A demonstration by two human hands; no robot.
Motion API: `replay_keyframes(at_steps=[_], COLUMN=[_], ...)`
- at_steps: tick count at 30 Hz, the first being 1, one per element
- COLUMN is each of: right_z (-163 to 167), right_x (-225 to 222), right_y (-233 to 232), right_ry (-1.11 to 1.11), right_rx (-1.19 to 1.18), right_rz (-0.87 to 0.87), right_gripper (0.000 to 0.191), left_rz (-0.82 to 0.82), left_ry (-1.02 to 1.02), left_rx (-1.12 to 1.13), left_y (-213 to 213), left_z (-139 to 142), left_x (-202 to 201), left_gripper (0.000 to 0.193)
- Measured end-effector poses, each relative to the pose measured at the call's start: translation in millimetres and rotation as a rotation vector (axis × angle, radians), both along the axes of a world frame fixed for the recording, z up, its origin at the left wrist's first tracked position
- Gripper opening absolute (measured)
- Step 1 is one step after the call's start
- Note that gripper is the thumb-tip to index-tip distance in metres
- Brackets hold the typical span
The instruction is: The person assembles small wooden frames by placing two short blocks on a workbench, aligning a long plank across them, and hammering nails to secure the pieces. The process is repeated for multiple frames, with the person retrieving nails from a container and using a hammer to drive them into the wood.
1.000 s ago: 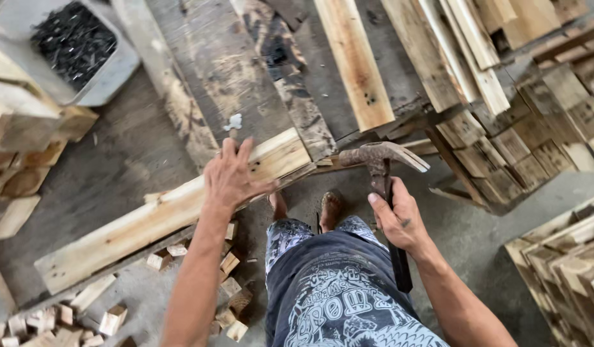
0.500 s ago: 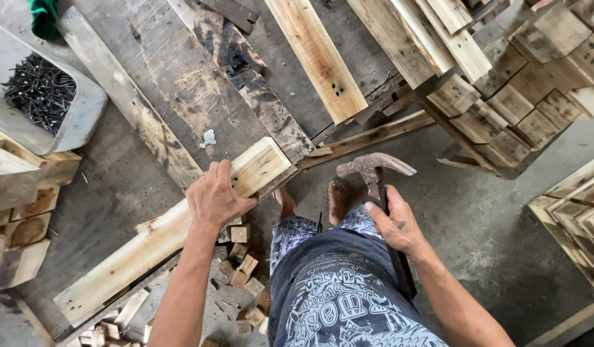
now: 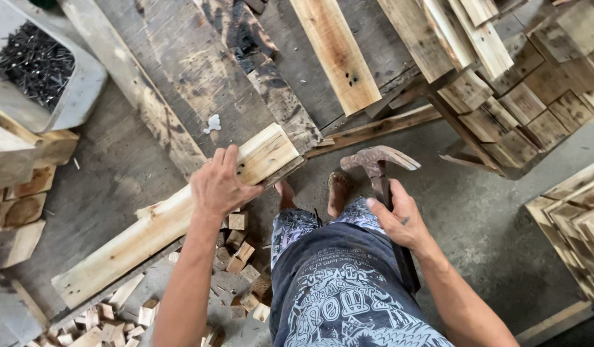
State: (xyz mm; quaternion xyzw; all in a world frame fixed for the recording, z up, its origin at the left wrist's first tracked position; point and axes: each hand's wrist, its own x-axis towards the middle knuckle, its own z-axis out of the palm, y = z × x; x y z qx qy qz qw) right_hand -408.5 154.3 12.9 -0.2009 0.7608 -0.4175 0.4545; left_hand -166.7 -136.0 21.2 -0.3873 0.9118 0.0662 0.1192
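Plank (image 3: 162,225): pale board lying slantwise on the concrete floor (image 3: 503,218), far end at the feet.
Left hand (image 3: 218,186): fingers curled over its upper edge, steadying it.
Right hand (image 3: 400,222): wrapped round the claw hammer (image 3: 377,164), head up, kept ready.
Offcuts (image 3: 239,250): small blocks scattered under the plank.
Tray of nails (image 3: 85,90): upper left, within reach.

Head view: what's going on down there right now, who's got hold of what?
A person stands on a concrete floor among pallet wood. The left hand grips a long pale plank near its upper end, holding it at a slant. The right hand holds a claw hammer by its handle, head up, beside the legs. Small wood offcuts lie by the feet, a grey tray of dark nails sits at upper left, and weathered boards lie ahead.
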Motion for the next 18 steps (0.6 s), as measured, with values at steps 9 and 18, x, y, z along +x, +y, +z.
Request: replay_keyframes(at_steps=[9,18], right_z=[-4.3,-8.7], right_x=[2.3,16.9], right_y=[-3.1,-47.2], right_ry=[-0.317,-0.495], right_rx=[-0.119,-0.237], right_rz=[-0.036,-0.012], right_gripper=[0.027,0.021], left_rz=[-0.026,-0.037], left_ry=[0.143,0.176], left_rx=[-0.042,-0.061], left_y=[3.8,4.6], left_z=[4.9,6.1], left_x=[3.7,-0.2], left_gripper=[0.094,0.091])
